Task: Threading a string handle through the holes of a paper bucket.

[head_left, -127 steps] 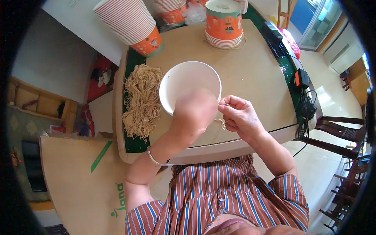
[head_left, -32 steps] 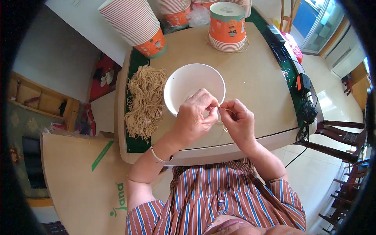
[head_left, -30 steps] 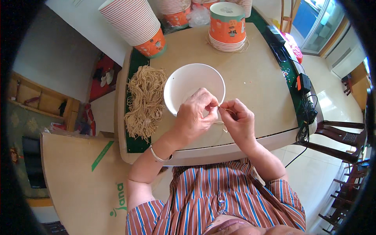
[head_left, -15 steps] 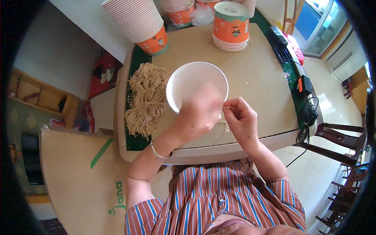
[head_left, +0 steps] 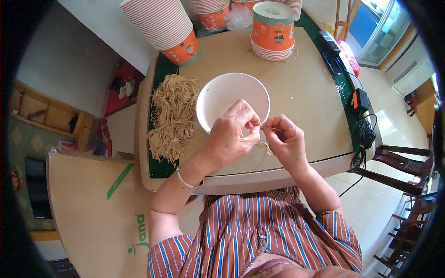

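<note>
An open paper bucket, white inside, stands in front of me with a small dark hole near its left rim. My left hand reaches over its near rim, thumb and forefinger pinched on a thin cord at the near right edge. Right beside it, my right hand pinches the same cord, fingertips almost touching those of the left. A loose pale end of cord hangs below, between the hands. The exact spot where the cord meets the rim is hidden by my fingers.
A heap of tan cords lies left of the bucket. Stacked orange paper buckets lean at the back left, and an upside-down orange stack stands at the back. Black cables and an adapter line the table's right edge.
My left hand, blurred with motion over the bucket before, is now steady with its fingertips at the cord beside my right hand. The right hand has barely moved.
</note>
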The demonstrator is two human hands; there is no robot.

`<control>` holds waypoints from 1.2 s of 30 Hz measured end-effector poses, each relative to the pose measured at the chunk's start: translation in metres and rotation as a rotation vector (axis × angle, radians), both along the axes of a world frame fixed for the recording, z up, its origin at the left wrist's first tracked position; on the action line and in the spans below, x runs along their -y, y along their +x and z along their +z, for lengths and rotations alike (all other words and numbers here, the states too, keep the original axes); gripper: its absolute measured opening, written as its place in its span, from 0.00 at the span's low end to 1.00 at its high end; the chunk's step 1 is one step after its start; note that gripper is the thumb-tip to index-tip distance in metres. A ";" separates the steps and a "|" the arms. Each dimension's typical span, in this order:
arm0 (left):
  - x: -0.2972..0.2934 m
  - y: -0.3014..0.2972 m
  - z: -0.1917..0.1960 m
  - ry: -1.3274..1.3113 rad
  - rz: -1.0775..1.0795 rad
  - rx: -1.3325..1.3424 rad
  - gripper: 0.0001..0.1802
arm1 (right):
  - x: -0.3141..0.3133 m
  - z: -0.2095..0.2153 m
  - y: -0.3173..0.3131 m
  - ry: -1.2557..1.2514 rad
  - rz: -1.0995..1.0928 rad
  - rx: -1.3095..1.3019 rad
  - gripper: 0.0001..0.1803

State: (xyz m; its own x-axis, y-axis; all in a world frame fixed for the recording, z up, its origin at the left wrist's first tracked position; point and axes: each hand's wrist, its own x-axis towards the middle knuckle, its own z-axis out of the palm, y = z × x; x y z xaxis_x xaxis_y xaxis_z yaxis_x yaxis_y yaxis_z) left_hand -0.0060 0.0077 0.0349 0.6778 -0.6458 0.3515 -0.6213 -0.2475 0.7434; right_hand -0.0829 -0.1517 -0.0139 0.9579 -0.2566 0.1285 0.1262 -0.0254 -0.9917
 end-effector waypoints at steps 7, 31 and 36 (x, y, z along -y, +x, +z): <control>-0.001 -0.001 0.003 0.011 0.003 -0.051 0.05 | 0.005 0.012 -0.001 0.354 0.132 -0.187 0.02; -0.002 0.003 0.003 -0.012 -0.046 -0.187 0.04 | -0.003 -0.014 -0.004 0.099 -0.044 0.110 0.06; -0.002 0.004 0.001 -0.030 -0.049 -0.206 0.04 | -0.002 -0.013 -0.006 -0.157 -0.038 0.315 0.08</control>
